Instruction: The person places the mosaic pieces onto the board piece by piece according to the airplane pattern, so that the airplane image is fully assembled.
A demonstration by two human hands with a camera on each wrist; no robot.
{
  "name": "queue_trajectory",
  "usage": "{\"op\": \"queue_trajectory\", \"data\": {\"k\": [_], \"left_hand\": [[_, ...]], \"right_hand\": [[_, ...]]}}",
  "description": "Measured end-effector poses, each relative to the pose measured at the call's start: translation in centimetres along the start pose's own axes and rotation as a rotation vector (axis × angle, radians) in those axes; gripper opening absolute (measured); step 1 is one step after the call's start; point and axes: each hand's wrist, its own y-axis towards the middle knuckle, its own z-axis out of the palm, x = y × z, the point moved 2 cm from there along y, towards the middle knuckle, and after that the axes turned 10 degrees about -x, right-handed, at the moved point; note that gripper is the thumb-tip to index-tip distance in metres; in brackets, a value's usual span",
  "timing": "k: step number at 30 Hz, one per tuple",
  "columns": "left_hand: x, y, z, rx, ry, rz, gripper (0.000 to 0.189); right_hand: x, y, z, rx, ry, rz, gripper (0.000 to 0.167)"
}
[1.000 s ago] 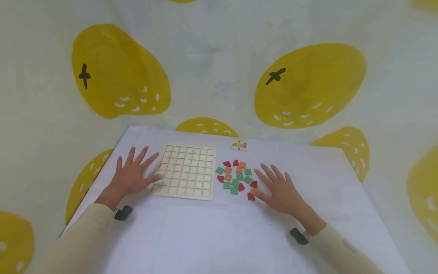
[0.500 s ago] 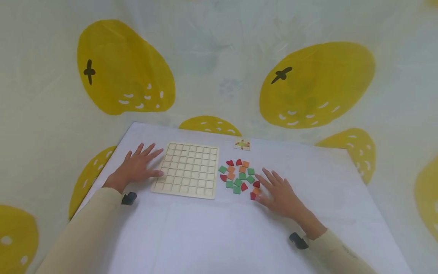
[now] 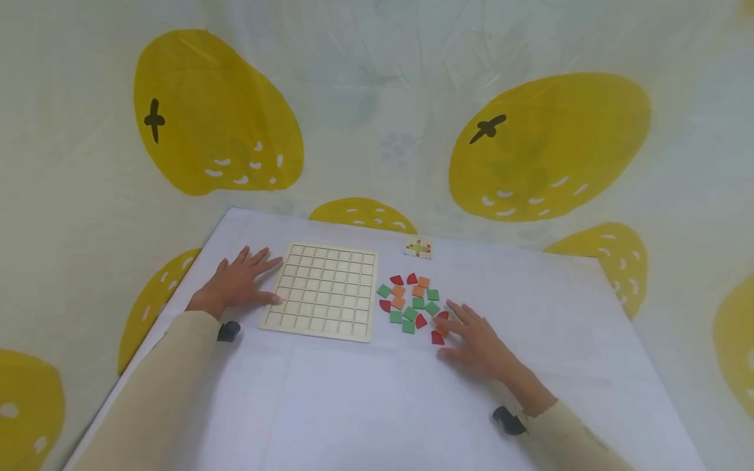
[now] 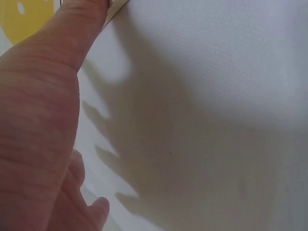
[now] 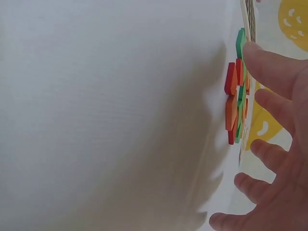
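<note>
A pale wooden grid board (image 3: 321,292) lies flat on the white table. My left hand (image 3: 238,282) is beside it with fingers spread, the thumb reaching the board's left edge. In the left wrist view that thumb (image 4: 84,29) covers most of the board's edge. To the right of the board are loose flat tiles: green squares (image 3: 418,303), orange squares (image 3: 398,303) and red quarter-circles (image 3: 421,320). My right hand (image 3: 482,343) hovers at their right side, fingers apart, its index finger over an orange tile (image 5: 231,113). The right hand holds nothing.
A small pattern card (image 3: 417,247) with a coloured design lies near the table's back edge, behind the tiles. White cloth with large yellow fruit shapes (image 3: 550,147) hangs behind the table (image 3: 353,405). Dark wrist cameras (image 3: 508,420) sit under both wrists.
My right hand has shifted slightly down, its index finger moving over the orange tile at the pile's right side. The left hand stays at the board's edge. The head view has shifted slightly.
</note>
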Motion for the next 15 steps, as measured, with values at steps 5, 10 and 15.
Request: {"op": "queue_trajectory", "data": {"k": [5,10,15], "left_hand": [[-0.15,-0.02,-0.29,0.042,-0.038,-0.017,0.098],[-0.1,-0.1,-0.35,0.079,-0.043,-0.031,0.094],[-0.12,0.44,0.14,0.09,-0.046,-0.035,0.092]], "right_hand": [[0.27,-0.22,0.38,-0.022,0.014,-0.03,0.06],[0.46,-0.1,0.78,-0.025,0.042,-0.036,0.054],[0.15,0.09,0.99,-0.033,0.037,0.003,0.05]]}}
